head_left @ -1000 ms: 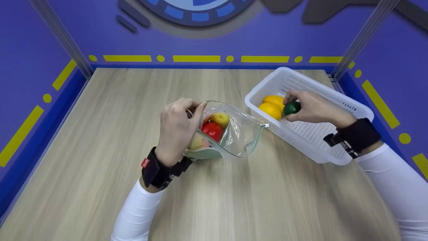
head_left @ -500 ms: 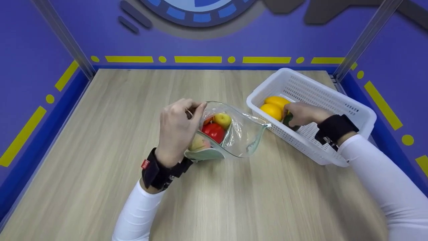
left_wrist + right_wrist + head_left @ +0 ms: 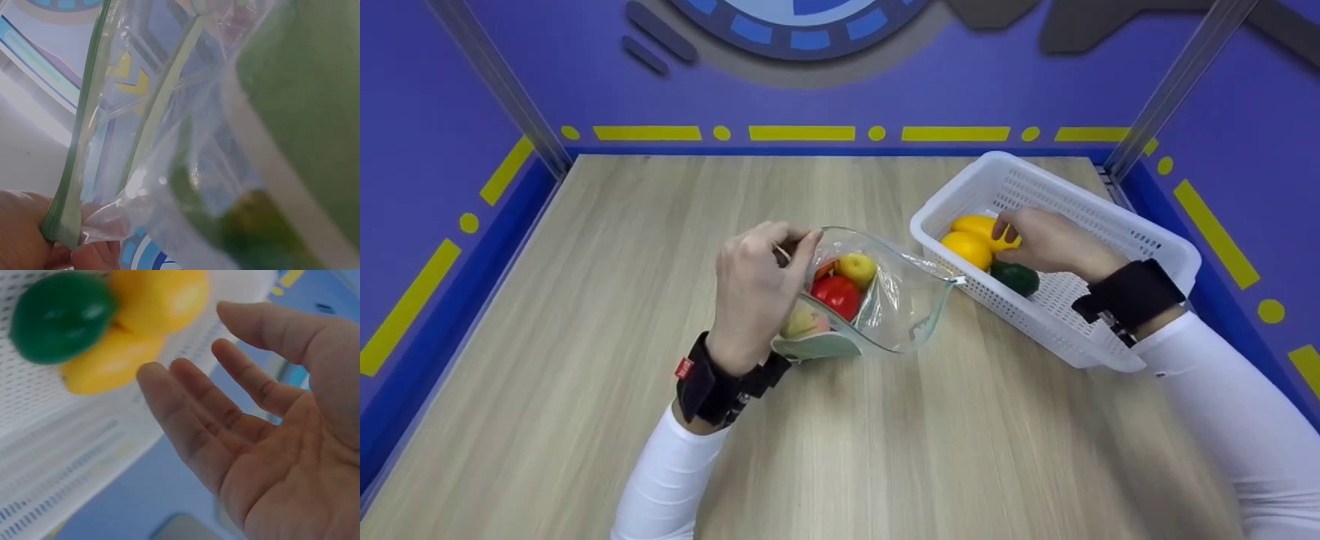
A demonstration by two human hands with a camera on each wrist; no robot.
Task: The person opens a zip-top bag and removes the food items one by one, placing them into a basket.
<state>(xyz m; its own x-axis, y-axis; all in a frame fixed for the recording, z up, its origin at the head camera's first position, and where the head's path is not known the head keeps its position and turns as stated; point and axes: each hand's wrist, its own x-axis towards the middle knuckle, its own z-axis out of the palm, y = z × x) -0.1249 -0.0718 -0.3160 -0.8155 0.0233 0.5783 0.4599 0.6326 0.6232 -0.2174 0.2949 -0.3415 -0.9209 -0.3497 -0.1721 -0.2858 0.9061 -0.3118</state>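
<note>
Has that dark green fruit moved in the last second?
Yes. Judged against the white basket in the head view, the dark green fruit now sits lower in the picture, by the near edge, out of the right hand.

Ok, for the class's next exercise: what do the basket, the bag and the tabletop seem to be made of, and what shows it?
Basket: probably moulded plastic, white and smooth, with rows of small holes.
Bag: likely thin plastic film, glossy and see-through, with wrinkles catching highlights.
Tabletop: wood or wood-look laminate, pale, with streaked grain; I cannot tell which.
</note>
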